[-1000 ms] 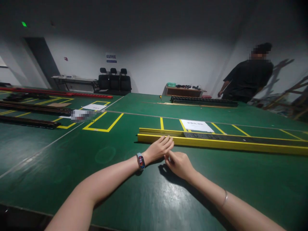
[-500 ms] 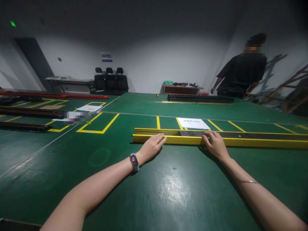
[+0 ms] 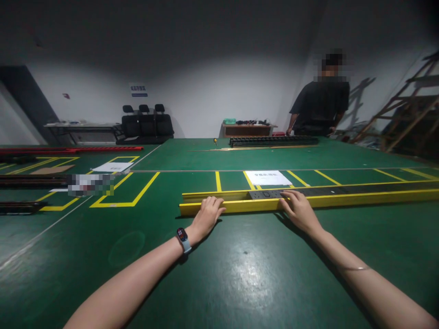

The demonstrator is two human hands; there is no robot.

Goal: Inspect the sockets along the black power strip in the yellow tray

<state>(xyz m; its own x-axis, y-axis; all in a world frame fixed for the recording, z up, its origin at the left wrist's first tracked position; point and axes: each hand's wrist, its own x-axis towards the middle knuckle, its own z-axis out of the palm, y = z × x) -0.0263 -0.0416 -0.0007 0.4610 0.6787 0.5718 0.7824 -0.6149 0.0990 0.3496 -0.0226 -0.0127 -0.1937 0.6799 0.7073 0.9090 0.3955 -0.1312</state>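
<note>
A long yellow channel rail (image 3: 240, 207) lies across the green table, its left end near me. Inside it sits a dark flat strip, and a grey plate (image 3: 262, 195) with several holes and a rectangular cutout forms the near end of it. My left hand (image 3: 208, 212), with a fitness band at the wrist, is closed over the rail's front wall near the left end. My right hand (image 3: 298, 208) holds the same wall beside the plate, thumb in front and fingers over the top edge. The fingertips are partly hidden behind the wall.
A white paper sign (image 3: 268, 177) lies behind the rail among yellow tape lines. Black rails (image 3: 34, 181) and a red rail (image 3: 103, 149) lie at the left. A black slotted bar (image 3: 272, 141) rests at the far edge. A person (image 3: 318, 105) stands behind the table.
The view has turned slightly right and up, so the scene sits further left. Both hands stay at the same places on the rail. The person behind the table has turned slightly.
</note>
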